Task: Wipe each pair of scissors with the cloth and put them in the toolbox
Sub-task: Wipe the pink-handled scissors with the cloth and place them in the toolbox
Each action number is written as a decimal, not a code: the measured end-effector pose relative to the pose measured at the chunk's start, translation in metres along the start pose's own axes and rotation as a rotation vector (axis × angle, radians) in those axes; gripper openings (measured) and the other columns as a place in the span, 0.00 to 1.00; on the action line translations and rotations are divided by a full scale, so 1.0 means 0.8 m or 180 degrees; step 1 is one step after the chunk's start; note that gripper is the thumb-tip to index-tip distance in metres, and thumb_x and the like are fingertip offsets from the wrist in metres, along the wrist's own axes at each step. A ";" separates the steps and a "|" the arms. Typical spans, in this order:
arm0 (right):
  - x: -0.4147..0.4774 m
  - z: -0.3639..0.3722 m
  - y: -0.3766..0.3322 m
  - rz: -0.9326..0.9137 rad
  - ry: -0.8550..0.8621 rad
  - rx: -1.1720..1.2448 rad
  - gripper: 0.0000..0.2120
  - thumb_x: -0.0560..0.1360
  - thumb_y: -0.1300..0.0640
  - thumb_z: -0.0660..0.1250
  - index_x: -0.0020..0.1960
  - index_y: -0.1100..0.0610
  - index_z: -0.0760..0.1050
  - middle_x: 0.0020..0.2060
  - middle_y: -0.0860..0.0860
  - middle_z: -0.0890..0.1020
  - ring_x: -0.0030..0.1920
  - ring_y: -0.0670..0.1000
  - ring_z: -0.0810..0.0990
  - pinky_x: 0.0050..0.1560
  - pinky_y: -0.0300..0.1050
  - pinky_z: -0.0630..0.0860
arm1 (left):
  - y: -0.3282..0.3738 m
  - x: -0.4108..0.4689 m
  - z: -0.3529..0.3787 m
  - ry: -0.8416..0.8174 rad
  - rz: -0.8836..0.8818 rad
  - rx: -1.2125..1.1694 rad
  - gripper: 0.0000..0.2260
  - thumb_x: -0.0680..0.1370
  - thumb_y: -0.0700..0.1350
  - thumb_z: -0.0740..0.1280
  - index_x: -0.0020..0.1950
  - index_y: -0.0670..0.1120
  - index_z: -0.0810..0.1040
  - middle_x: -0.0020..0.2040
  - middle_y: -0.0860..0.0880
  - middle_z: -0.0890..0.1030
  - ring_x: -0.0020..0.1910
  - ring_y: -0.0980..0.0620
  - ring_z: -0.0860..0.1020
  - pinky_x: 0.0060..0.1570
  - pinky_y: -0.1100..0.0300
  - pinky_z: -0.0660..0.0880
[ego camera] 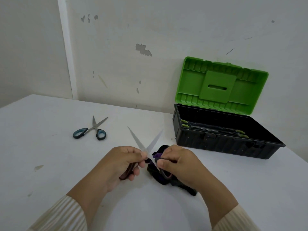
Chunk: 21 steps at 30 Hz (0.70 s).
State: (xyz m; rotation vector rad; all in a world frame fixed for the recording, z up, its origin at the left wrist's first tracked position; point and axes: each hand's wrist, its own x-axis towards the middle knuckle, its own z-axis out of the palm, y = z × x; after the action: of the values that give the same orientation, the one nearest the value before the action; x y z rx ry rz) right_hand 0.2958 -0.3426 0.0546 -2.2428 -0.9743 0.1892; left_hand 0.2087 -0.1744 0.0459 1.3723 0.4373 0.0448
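Note:
My left hand [122,161] grips one dark red handle of a pair of scissors [141,143], whose blades stand spread apart and point away from me. My right hand [177,161] holds the other handle together with a dark purple-black cloth [160,176] bunched under it. Another pair of scissors with blue-black handles [93,130] lies spread on the white table [50,164] at the far left. The black toolbox [221,142] stands at the right with its green lid [221,84] up. Inside it lie scissors with green-tipped handles [213,129].
The toolbox stands against the wall at the table's back right. The table's left edge meets a wall corner at the far left. My sleeves are cream and ribbed.

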 end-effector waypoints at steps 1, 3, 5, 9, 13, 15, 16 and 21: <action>0.001 -0.001 0.001 0.0089 0.0094 0.0210 0.08 0.72 0.53 0.68 0.38 0.56 0.81 0.41 0.51 0.78 0.42 0.45 0.76 0.47 0.39 0.73 | 0.002 0.000 -0.001 -0.0004 -0.0123 -0.0261 0.06 0.75 0.41 0.68 0.39 0.41 0.80 0.32 0.45 0.81 0.23 0.53 0.73 0.22 0.64 0.69; 0.000 -0.002 0.004 0.0259 0.0266 0.0543 0.09 0.73 0.54 0.68 0.37 0.57 0.80 0.41 0.52 0.79 0.41 0.48 0.78 0.46 0.41 0.74 | 0.003 0.001 -0.002 -0.0092 -0.0403 -0.0997 0.06 0.74 0.42 0.68 0.43 0.40 0.82 0.37 0.42 0.84 0.23 0.53 0.75 0.22 0.64 0.73; -0.001 -0.002 0.004 0.0364 0.0375 0.0681 0.11 0.73 0.53 0.67 0.35 0.58 0.80 0.40 0.53 0.79 0.41 0.50 0.78 0.45 0.43 0.74 | 0.001 0.002 0.002 -0.0175 -0.0527 -0.1893 0.07 0.69 0.43 0.69 0.40 0.39 0.82 0.39 0.40 0.84 0.23 0.52 0.76 0.24 0.63 0.76; 0.002 0.005 0.001 0.0470 0.0592 0.0745 0.11 0.73 0.53 0.68 0.36 0.58 0.79 0.38 0.52 0.79 0.39 0.49 0.77 0.42 0.40 0.74 | -0.017 0.005 0.027 -0.0011 -0.0326 -0.2747 0.05 0.69 0.42 0.68 0.39 0.40 0.80 0.36 0.41 0.83 0.28 0.50 0.78 0.32 0.59 0.78; 0.005 0.017 -0.003 0.0436 0.0629 0.0727 0.12 0.72 0.53 0.68 0.34 0.59 0.78 0.35 0.51 0.77 0.35 0.45 0.75 0.36 0.34 0.71 | -0.024 0.007 0.036 0.0358 -0.0136 -0.3039 0.06 0.76 0.40 0.64 0.45 0.39 0.78 0.35 0.45 0.81 0.36 0.50 0.76 0.41 0.57 0.73; 0.006 0.023 -0.004 0.0432 0.0577 0.0671 0.14 0.72 0.52 0.68 0.33 0.60 0.77 0.31 0.50 0.74 0.30 0.43 0.72 0.29 0.32 0.68 | -0.026 0.011 0.036 0.0511 -0.0058 -0.2787 0.06 0.77 0.39 0.64 0.44 0.40 0.79 0.35 0.46 0.80 0.37 0.51 0.75 0.42 0.58 0.73; 0.007 0.025 -0.004 0.0438 0.0549 0.0631 0.14 0.72 0.52 0.68 0.33 0.61 0.77 0.31 0.52 0.74 0.27 0.43 0.70 0.25 0.32 0.66 | -0.027 0.012 0.036 0.0547 -0.0027 -0.2568 0.05 0.77 0.38 0.64 0.43 0.41 0.78 0.35 0.46 0.79 0.37 0.51 0.75 0.41 0.58 0.73; 0.005 0.024 -0.004 0.0282 0.0422 0.0576 0.11 0.72 0.51 0.68 0.35 0.57 0.80 0.39 0.56 0.77 0.37 0.48 0.75 0.36 0.39 0.73 | -0.028 0.013 0.035 0.0348 0.0062 -0.1843 0.04 0.78 0.37 0.63 0.43 0.41 0.75 0.39 0.42 0.82 0.38 0.46 0.81 0.42 0.54 0.77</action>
State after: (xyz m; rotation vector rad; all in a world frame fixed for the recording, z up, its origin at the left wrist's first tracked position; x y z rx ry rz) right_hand 0.2896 -0.3281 0.0423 -2.1049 -0.7576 0.1588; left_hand 0.2222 -0.2026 0.0254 0.8057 0.4575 0.2450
